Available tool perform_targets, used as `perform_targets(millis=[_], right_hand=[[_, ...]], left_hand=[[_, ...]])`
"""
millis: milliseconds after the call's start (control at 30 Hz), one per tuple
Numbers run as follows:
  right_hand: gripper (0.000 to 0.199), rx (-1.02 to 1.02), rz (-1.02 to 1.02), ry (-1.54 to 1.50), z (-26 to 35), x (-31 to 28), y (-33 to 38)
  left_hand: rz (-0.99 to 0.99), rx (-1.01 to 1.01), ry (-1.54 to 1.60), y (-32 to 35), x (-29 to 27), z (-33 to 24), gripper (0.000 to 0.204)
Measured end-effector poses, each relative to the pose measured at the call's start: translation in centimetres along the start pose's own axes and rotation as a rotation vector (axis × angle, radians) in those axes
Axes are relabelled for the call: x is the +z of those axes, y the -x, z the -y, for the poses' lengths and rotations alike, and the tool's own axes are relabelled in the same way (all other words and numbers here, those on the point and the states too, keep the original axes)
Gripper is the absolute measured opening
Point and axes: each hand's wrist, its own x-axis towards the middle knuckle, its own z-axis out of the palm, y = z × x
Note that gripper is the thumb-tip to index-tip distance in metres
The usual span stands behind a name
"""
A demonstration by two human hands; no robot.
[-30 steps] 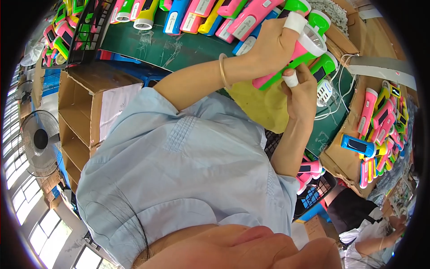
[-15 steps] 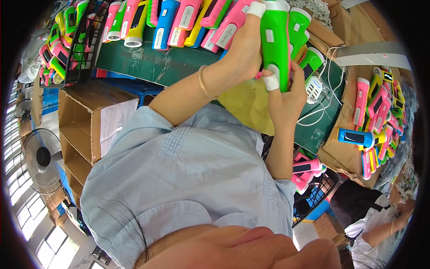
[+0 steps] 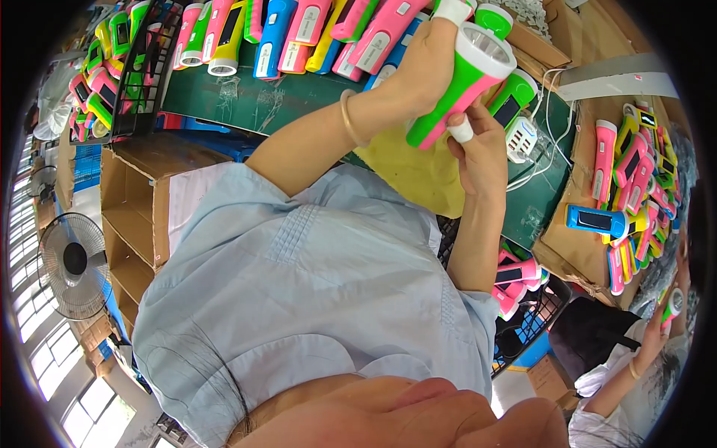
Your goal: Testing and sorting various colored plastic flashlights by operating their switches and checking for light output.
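A green and pink flashlight (image 3: 457, 91) with a white head and clear lens is held up over the table, lens tilted to the upper right. My left hand (image 3: 427, 73) is closed round its side, white tape on the thumb. My right hand (image 3: 482, 153) pinches its pink side from the right, with white tape on a digit; the far fingers are partly hidden. Below lies a yellow cloth (image 3: 418, 175). Beside my right hand are a green flashlight with a dark panel (image 3: 514, 98) and a white multi-port charger (image 3: 520, 140) with white cables.
Pink, blue and yellow flashlights (image 3: 306, 33) line the far side of the green table (image 3: 216, 101). A black basket (image 3: 138, 82) stands left; a carton (image 3: 556, 239) with flashlights stands right. Another basket (image 3: 549, 306) sits below. A co-worker's hand (image 3: 656, 336) holds a flashlight. A fan (image 3: 75, 258) stands left.
The flashlight has turned from its green face to its pink side, and its lens now shows. My hands have shifted slightly. At lower right, the co-worker's arm has risen with a flashlight.
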Motion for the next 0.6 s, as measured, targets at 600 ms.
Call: perform_targets(millis=[600], right_hand=[[0.046, -0.040, 0.090, -0.075, 0.0, -3.9, 3.1]], left_hand=[[0.127, -0.099, 0.053, -2.1, 4.0, 3.1, 0.051]])
